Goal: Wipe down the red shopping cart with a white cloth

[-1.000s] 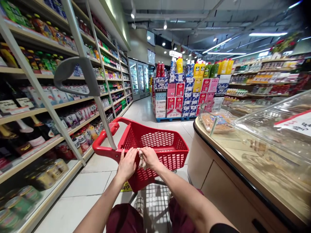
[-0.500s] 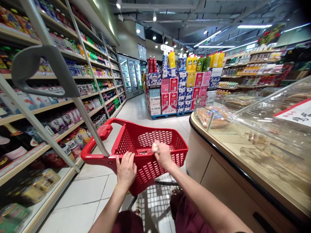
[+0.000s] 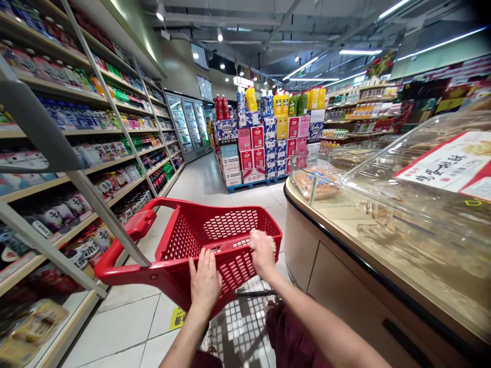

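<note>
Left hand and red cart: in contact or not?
Touching. The head view shows the left hand laid over the near rim of the red cart, with no gap visible between them.

Floor (image 3: 123,322): pale tiles, dark joints. Left side: multi-tier shelving (image 3: 115,111) running from near to far. Far left: lit glass-door refrigerators (image 3: 187,125) below a plain wall (image 3: 172,64). Near right: beige counter (image 3: 345,276), black edge trim. Overhead: exposed ceiling (image 3: 245,15), linear lights (image 3: 360,52), spotlights (image 3: 220,35).
</note>
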{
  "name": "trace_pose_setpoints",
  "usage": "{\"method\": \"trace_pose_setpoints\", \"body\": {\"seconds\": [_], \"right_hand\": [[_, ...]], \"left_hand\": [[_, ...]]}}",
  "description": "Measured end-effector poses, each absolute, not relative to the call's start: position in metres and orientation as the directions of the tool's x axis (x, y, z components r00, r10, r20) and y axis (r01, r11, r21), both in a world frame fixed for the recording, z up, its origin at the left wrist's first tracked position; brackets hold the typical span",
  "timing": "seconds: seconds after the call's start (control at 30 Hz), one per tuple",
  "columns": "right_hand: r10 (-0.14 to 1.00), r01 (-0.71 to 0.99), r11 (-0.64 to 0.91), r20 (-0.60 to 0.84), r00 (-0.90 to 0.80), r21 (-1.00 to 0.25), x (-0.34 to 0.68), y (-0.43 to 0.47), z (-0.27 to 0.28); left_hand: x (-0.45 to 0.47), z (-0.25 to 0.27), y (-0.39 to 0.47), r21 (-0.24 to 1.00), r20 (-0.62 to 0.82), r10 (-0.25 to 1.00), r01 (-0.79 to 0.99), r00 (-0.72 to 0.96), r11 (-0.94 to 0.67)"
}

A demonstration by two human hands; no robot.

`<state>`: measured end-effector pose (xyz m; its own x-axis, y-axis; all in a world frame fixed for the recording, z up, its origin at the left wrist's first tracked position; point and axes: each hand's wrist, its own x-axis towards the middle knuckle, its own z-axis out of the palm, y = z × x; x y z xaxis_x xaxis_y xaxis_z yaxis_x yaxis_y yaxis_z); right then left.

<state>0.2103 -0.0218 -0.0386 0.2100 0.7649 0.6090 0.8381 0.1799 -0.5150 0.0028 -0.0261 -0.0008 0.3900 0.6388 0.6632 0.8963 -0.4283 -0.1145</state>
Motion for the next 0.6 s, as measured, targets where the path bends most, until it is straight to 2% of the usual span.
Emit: {"method": "trace_pose_setpoints", "body": {"seconds": [0.13,0.2,0.3,0.37,0.47,0.5,0.53,0.6], "right_hand": [[0.772,0.847,0.394,0.629,-0.094,-0.357,0.204,-0.014,-0.053],[0.790,0.858,0.317,0.613,-0.002,-0.404,0.228,-0.012,-0.057],[0.753,0.832,0.084,0.581,0.308,-0.549,0.243,-0.009,-0.055],[0.754,0.837,0.115,0.596,0.276,-0.534,0.227,-0.006,-0.052],[0.783,0.853,0.331,0.622,-0.009,-0.404,0.208,-0.004,-0.049],[0.788,0.853,0.348,0.615,-0.041,-0.390,0.212,-0.004,-0.049],[0.796,0.858,0.320,0.606,-0.013,-0.403,0.222,-0.004,-0.050],[0.791,0.859,0.177,0.589,0.166,-0.480,0.249,-0.004,-0.056]], "left_hand": [[0.007,-0.003,-0.026,-0.124,0.631,0.661,0.894,0.405,-0.430],[0.005,-0.004,-0.025,-0.123,0.614,0.670,0.889,0.418,-0.442],[0.005,-0.007,-0.025,-0.111,0.617,0.679,0.897,0.399,-0.427],[0.007,-0.008,-0.024,-0.110,0.631,0.673,0.903,0.386,-0.415],[0.004,-0.007,-0.026,-0.130,0.632,0.657,0.892,0.410,-0.432],[0.001,-0.007,-0.027,-0.133,0.629,0.658,0.891,0.414,-0.434],[-0.004,-0.007,-0.028,-0.128,0.633,0.662,0.897,0.402,-0.423],[-0.012,-0.008,-0.030,-0.106,0.647,0.673,0.917,0.357,-0.384]]}}
